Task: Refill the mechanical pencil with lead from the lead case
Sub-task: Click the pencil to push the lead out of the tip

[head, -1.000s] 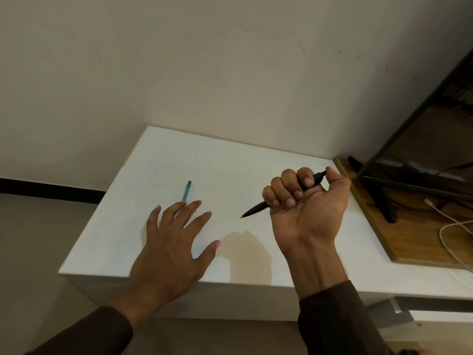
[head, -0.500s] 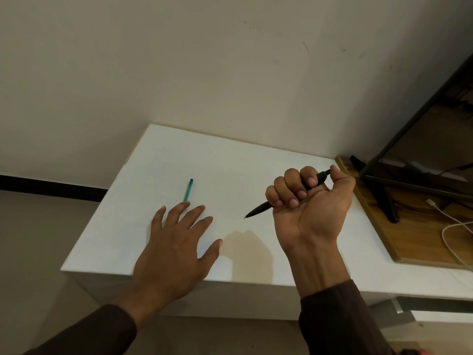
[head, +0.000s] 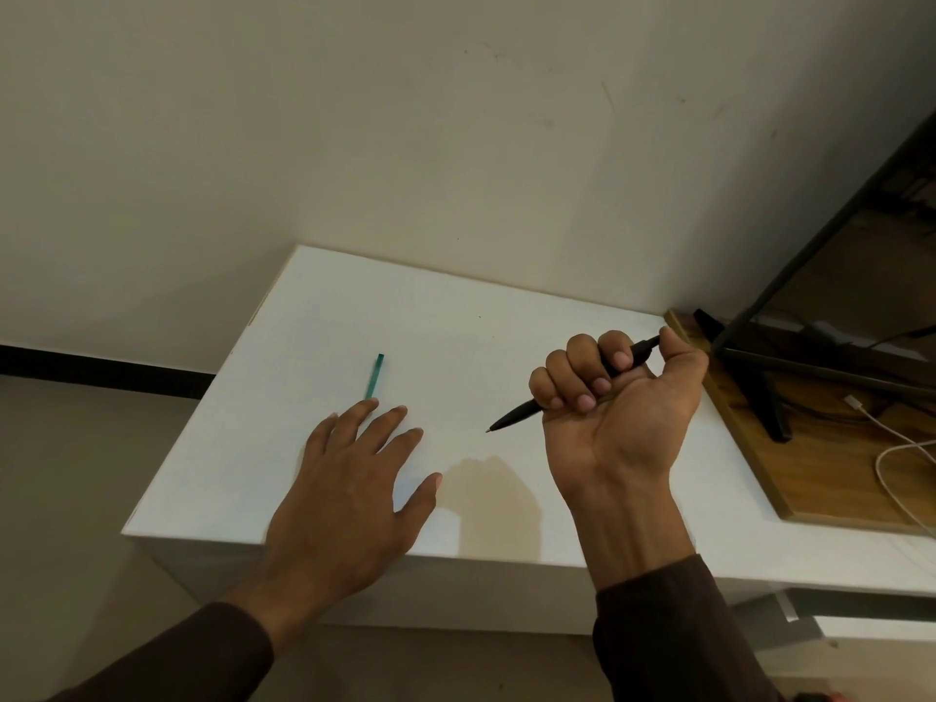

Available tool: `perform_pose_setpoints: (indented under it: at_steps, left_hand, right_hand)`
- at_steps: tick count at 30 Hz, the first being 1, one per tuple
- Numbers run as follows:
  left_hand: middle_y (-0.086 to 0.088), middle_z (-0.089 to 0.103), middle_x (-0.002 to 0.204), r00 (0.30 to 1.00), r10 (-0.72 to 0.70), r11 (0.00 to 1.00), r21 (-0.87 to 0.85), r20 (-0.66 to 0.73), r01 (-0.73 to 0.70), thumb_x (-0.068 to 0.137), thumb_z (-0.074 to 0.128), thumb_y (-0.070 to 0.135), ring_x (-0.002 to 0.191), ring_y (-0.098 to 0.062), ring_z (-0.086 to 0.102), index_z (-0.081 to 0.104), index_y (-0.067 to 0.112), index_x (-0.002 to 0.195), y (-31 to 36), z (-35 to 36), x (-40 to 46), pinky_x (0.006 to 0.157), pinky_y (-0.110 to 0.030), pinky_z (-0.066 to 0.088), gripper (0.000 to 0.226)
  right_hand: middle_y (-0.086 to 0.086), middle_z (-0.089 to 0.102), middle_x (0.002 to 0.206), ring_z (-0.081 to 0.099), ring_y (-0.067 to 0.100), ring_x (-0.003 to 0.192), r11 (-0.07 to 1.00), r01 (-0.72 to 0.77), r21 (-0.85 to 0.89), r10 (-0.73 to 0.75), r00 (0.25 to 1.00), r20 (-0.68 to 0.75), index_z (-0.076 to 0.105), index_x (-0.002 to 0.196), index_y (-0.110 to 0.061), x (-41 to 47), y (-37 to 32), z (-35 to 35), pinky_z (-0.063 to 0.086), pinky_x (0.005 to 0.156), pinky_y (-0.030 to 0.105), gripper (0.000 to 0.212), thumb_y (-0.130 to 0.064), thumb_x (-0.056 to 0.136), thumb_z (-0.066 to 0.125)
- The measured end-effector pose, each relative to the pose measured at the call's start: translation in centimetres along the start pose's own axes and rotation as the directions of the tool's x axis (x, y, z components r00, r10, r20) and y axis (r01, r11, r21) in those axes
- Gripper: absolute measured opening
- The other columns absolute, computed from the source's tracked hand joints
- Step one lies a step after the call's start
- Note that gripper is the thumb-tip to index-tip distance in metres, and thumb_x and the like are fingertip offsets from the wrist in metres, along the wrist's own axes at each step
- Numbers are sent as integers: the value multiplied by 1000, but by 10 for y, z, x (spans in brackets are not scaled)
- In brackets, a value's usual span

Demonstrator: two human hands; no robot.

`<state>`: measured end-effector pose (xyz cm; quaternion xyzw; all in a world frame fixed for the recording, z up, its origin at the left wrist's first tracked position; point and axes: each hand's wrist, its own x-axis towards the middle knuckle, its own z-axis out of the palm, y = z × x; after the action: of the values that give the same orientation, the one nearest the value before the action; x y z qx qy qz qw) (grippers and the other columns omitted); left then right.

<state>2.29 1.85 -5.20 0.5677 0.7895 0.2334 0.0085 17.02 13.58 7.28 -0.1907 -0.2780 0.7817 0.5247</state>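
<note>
A black mechanical pencil (head: 516, 415) is gripped in my right hand (head: 615, 412), which is closed in a fist above the white table (head: 324, 306). Its tip points down and to the left, and its rear end sticks out by my thumb. A slim green lead case (head: 375, 376) lies flat on the table, left of centre. My left hand (head: 349, 491) hovers palm down with fingers spread, and its fingertips are just short of the case's near end.
A wooden board (head: 830, 478) lies at the right with a black monitor stand (head: 759, 382) and a white cable (head: 891, 448) on it. A plain wall rises behind the table. The floor drops away on the left.
My left hand has crept forward toward the green lead case. My right hand holds the pencil in about the same place.
</note>
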Motion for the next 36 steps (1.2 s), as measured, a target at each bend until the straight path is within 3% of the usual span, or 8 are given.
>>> perform_pose_setpoints:
  at_steps: [36]
  left_hand:
    - [2,59,146,1000,-13,1000,-27,8,13,90,39,64,144,-22,43,66,27,131,2,-3,0,114,-53,40,62]
  right_hand:
    - [-2,17,56,17,13,42,999,27,-17,-28,999,-25,33,60,-18,-1,-2,-1,20,45,28,45,-47,94,36]
